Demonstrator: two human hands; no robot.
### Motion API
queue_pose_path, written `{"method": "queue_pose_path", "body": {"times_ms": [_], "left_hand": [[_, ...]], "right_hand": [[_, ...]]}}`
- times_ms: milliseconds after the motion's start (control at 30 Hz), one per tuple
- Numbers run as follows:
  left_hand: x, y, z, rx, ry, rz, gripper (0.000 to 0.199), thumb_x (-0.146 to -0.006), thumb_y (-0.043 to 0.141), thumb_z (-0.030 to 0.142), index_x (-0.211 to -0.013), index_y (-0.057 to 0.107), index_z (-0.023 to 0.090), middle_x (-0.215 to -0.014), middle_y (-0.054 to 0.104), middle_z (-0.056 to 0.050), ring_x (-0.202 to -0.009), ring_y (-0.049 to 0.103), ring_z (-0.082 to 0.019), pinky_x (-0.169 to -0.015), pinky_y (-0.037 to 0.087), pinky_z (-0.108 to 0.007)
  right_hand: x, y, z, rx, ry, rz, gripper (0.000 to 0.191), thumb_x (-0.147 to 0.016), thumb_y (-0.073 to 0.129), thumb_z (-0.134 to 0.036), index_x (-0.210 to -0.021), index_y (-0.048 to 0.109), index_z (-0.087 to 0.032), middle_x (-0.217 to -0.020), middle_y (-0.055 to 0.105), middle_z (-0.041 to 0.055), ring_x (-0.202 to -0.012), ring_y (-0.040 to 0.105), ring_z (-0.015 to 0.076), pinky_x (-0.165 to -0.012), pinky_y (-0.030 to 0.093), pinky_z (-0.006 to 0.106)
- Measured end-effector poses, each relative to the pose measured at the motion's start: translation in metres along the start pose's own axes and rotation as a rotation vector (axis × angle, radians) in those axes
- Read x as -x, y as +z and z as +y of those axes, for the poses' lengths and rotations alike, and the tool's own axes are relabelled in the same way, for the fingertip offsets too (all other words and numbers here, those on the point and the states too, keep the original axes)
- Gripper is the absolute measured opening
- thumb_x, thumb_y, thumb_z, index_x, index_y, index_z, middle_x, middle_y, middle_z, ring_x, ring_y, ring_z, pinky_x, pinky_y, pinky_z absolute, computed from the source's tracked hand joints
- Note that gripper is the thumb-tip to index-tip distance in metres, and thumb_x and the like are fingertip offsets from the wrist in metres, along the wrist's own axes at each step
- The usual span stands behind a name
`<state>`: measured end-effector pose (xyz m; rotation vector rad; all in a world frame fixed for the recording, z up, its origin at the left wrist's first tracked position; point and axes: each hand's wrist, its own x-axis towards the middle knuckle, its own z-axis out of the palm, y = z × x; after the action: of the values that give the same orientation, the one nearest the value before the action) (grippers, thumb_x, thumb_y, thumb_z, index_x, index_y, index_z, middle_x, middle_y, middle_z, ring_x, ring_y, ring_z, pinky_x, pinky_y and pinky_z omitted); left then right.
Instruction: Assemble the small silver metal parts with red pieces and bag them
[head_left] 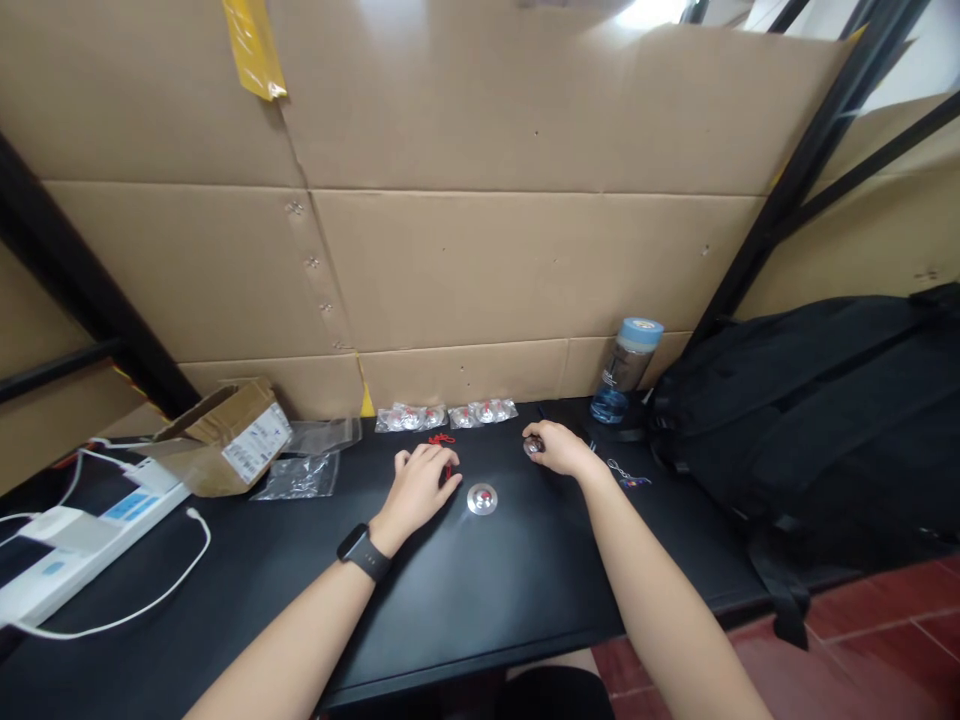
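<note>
A round silver disc (482, 499) with a red centre lies flat on the black table (480, 590) between my hands. My left hand (421, 484) wears a dark watch and rests palm down left of the disc, its fingers apart and slightly bent. Red cord (442, 439) shows just past its fingertips and partly under them. Farther right, my right hand (556, 447) pinches a small round shiny piece (533, 445) between thumb and fingers, low over the table; the fingers partly cover it.
Small clear-wrapped packets (411, 417) line the cardboard wall. A blue-lidded bottle (626, 370), a keychain (628, 476) and a black backpack (810, 420) are on the right. An opened cardboard box (225, 440), plastic bags (300, 477) and a white power strip (90, 545) with cables occupy the left.
</note>
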<state>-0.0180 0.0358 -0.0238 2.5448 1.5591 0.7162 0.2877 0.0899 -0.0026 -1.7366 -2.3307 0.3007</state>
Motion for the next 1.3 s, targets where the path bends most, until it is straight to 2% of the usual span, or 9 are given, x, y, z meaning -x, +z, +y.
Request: {"method": "queue_pose_path", "body": {"times_ms": [167, 300, 400, 500, 667, 767, 867, 1133, 1300], "left_hand": [[0.001, 0.000, -0.003, -0.056, -0.140, 0.027, 0.014, -0.092, 0.061, 0.037, -0.093, 0.067, 0.024, -0.098, 0.070, -0.005, -0.102, 0.054, -0.025, -0.087, 0.029, -0.040], [0.002, 0.002, -0.007, -0.056, -0.128, 0.030, 0.019, -0.095, 0.055, 0.032, -0.083, 0.067, 0.022, -0.094, 0.070, -0.006, -0.100, 0.055, -0.025, -0.087, 0.029, -0.040], [0.002, 0.001, -0.005, 0.013, -0.113, 0.051, 0.018, -0.097, 0.053, 0.031, -0.085, 0.065, 0.023, -0.095, 0.071, -0.005, -0.100, 0.057, -0.023, -0.089, 0.029, -0.040], [0.000, -0.002, -0.001, 0.162, -0.144, 0.088, 0.019, -0.099, 0.050, 0.035, -0.093, 0.065, 0.024, -0.099, 0.073, -0.002, -0.100, 0.061, -0.021, -0.093, 0.031, -0.041], [-0.002, -0.012, 0.006, 0.360, -0.188, 0.235, 0.020, -0.094, 0.059, 0.042, -0.103, 0.071, 0.029, -0.108, 0.075, -0.002, -0.107, 0.063, -0.023, -0.098, 0.036, -0.042], [0.000, -0.016, 0.008, 0.352, -0.179, 0.233, 0.020, -0.094, 0.058, 0.043, -0.098, 0.073, 0.030, -0.108, 0.075, -0.002, -0.111, 0.062, -0.025, -0.099, 0.037, -0.044], [0.001, -0.017, 0.010, 0.356, -0.168, 0.217, 0.022, -0.096, 0.055, 0.040, -0.098, 0.072, 0.027, -0.109, 0.074, -0.004, -0.111, 0.061, -0.026, -0.097, 0.038, -0.045], [0.001, -0.014, 0.011, 0.430, -0.138, 0.260, 0.017, -0.095, 0.053, 0.033, -0.096, 0.067, 0.025, -0.105, 0.072, -0.005, -0.108, 0.060, -0.024, -0.092, 0.044, -0.039], [0.002, -0.016, 0.013, 0.313, -0.151, 0.250, 0.016, -0.094, 0.053, 0.030, -0.096, 0.068, 0.025, -0.107, 0.072, -0.005, -0.110, 0.059, -0.026, -0.090, 0.041, -0.041]], "right_hand": [[0.001, -0.001, 0.004, -0.030, 0.028, 0.005, 0.034, -0.074, 0.074, -0.017, -0.107, 0.070, -0.026, -0.109, 0.072, 0.0047, -0.101, 0.067, 0.0209, -0.084, 0.047, 0.025], [0.004, -0.004, 0.002, -0.038, 0.042, 0.031, 0.030, -0.073, 0.075, -0.017, -0.101, 0.071, -0.027, -0.105, 0.072, 0.0043, -0.096, 0.067, 0.0214, -0.080, 0.047, 0.027], [0.005, -0.008, -0.005, -0.095, -0.024, 0.104, 0.030, -0.072, 0.075, -0.013, -0.099, 0.071, -0.025, -0.102, 0.071, 0.0048, -0.091, 0.067, 0.0206, -0.080, 0.048, 0.029], [0.006, -0.007, -0.025, -0.308, -0.179, 0.168, 0.033, -0.074, 0.074, -0.013, -0.105, 0.069, -0.022, -0.107, 0.070, 0.0057, -0.092, 0.067, 0.0185, -0.082, 0.050, 0.029], [0.009, 0.010, -0.080, -0.721, -0.374, 0.179, 0.040, -0.080, 0.074, -0.022, -0.119, 0.064, -0.024, -0.118, 0.068, 0.0069, -0.100, 0.067, 0.0192, -0.081, 0.054, 0.031], [0.015, 0.019, -0.107, -0.849, -0.412, 0.213, 0.044, -0.081, 0.075, -0.025, -0.122, 0.061, -0.025, -0.120, 0.067, 0.0071, -0.104, 0.067, 0.0202, -0.083, 0.055, 0.032], [0.020, 0.023, -0.121, -0.871, -0.421, 0.255, 0.045, -0.080, 0.076, -0.025, -0.122, 0.061, -0.025, -0.119, 0.068, 0.0072, -0.106, 0.067, 0.0211, -0.083, 0.055, 0.033], [0.020, 0.025, -0.124, -0.908, -0.410, 0.248, 0.047, -0.077, 0.080, -0.028, -0.121, 0.063, -0.025, -0.118, 0.070, 0.0074, -0.107, 0.068, 0.0226, -0.083, 0.057, 0.034], [0.020, 0.030, -0.126, -0.931, -0.391, 0.256, 0.048, -0.075, 0.082, -0.032, -0.119, 0.064, -0.024, -0.116, 0.072, 0.0079, -0.105, 0.070, 0.0234, -0.083, 0.057, 0.036]]}}
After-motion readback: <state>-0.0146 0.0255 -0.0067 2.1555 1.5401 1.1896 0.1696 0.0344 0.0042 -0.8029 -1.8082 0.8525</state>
